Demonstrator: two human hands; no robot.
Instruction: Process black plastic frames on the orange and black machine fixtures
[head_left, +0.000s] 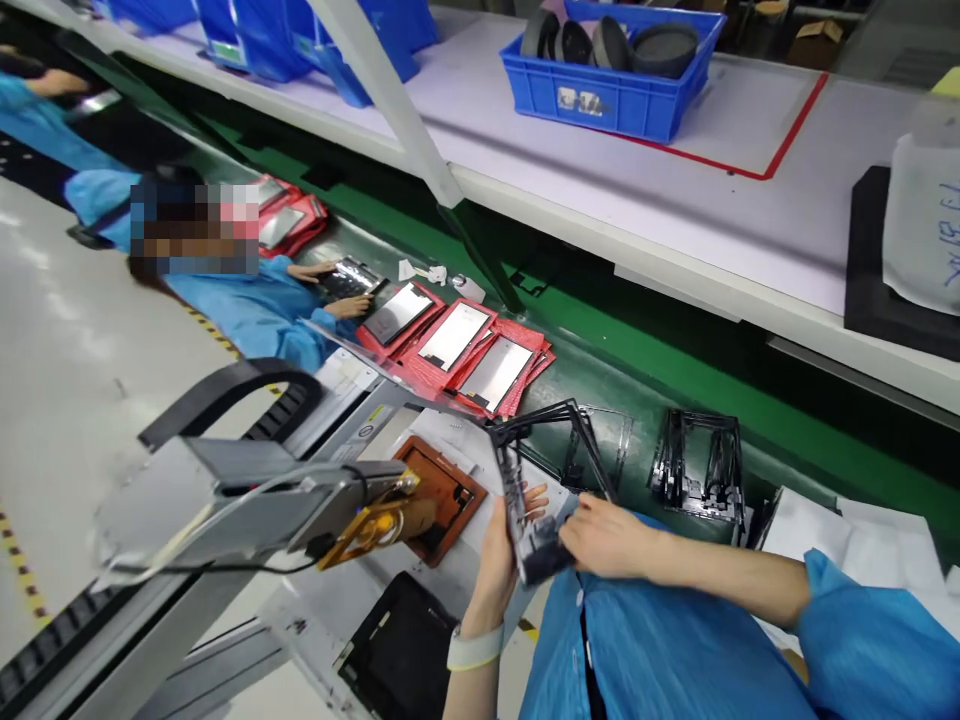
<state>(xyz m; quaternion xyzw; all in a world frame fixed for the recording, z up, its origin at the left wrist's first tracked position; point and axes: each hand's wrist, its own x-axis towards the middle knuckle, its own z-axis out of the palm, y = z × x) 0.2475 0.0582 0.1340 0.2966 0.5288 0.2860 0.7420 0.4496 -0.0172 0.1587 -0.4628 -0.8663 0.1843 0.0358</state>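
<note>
A black rectangular plastic frame point(513, 470), like the middle frame of a tablet, is tilted upright in front of my body. My left hand point(498, 545) grips its left side, with the fingertips showing through the opening. My right hand point(604, 537) is closed on the lower right edge of the same frame. Behind it a thin frame point(619, 440) lies on the green bench. A stack of similar black frames point(701, 465) sits to the right. Left of my hands, a brown fixture point(439, 500) rests on the machine's bed.
A machine head point(225, 510) with a gold-coloured part reaches in from the left. Screens point(454, 337) on red wrap lie ahead, near a co-worker point(240, 300). A black panel point(405, 650) lies low left. On the shelf above stands a blue bin point(600, 105).
</note>
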